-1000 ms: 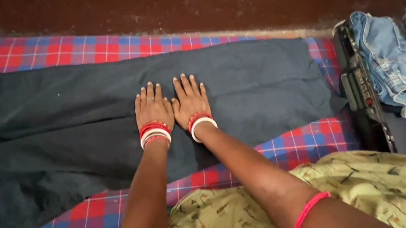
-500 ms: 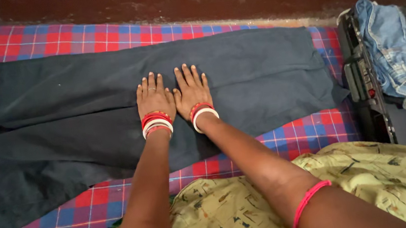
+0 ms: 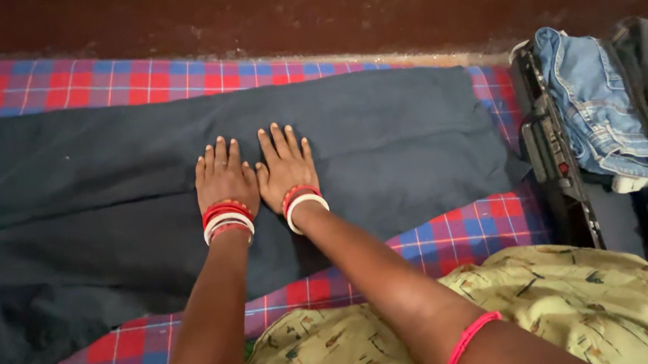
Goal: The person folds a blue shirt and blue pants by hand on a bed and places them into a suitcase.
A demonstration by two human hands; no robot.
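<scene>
- Lying spread flat across the red-and-blue checked cloth: a dark navy garment, apparently laid out so its surface can be pressed smooth.
- Resting palm-down side by side near the garment's middle: left hand and right hand, thumbs almost touching.
- Holding nothing, with fingers straight, slightly fanned, lying flat on the fabric.
- Stretching out directly under and beyond the fingertips, toward the dark wall band.
- Sitting apart at the right: folded blue jeans in an open bag.
</scene>
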